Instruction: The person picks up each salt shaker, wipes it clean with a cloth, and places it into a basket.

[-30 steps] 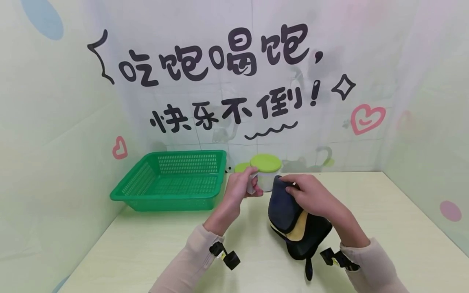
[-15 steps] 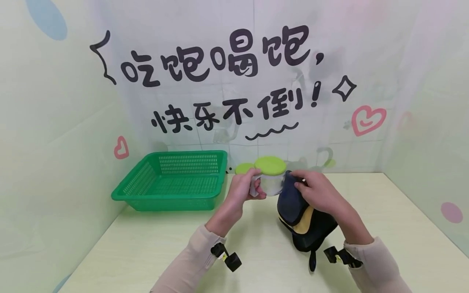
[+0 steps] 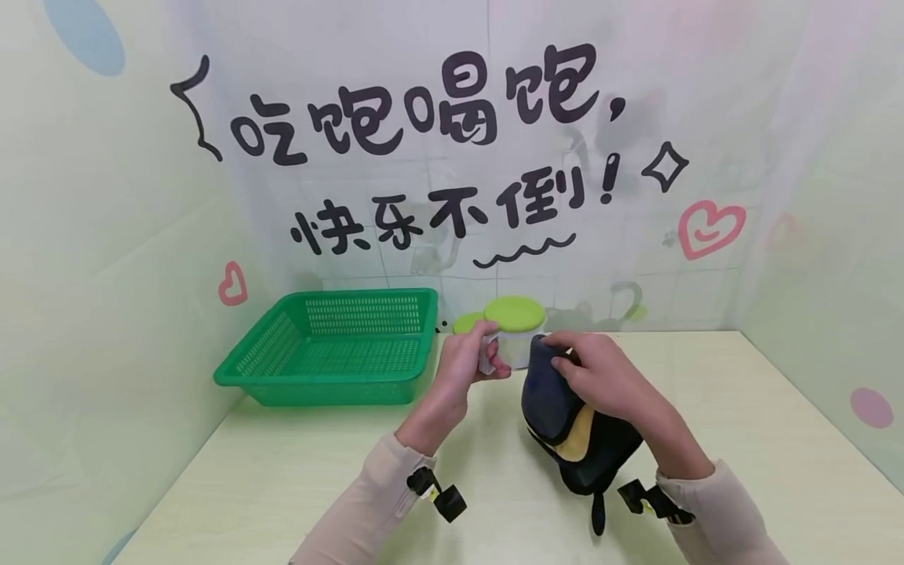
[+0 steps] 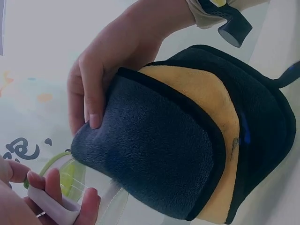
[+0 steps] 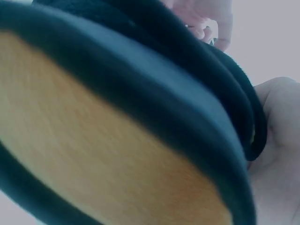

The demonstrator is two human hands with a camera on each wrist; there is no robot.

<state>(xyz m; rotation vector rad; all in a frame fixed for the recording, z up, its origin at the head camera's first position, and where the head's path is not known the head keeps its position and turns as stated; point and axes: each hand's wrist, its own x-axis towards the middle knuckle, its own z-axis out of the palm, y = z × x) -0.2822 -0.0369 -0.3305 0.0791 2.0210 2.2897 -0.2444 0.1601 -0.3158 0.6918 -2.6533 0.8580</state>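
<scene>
In the head view my left hand (image 3: 468, 357) grips the white handle of a clear canister (image 3: 514, 349) with a bright green lid (image 3: 514, 312), held at the back of the table. My right hand (image 3: 600, 373) pinches the top of a plush, layered cloth (image 3: 554, 400), dark blue and black with a yellow layer. The cloth's top edge overlaps the canister's right side, and a dark loop hangs from its lower end. In the left wrist view the cloth (image 4: 154, 145) covers part of the canister, while fingers curl round the handle (image 4: 54, 206). Close up, the cloth (image 5: 93, 136) fills most of the right wrist view.
A green plastic basket (image 3: 417, 384) with perforated sides stands at the back left of the pale table (image 3: 741, 424). Another green lid (image 3: 466, 322) shows behind my left hand. A printed curtain (image 3: 353, 47) hangs behind the table, with pale side walls left and right.
The canister and cloth shifted right and toward me, then back left and away, close to where they were a second ago. Both hands keep their hold.
</scene>
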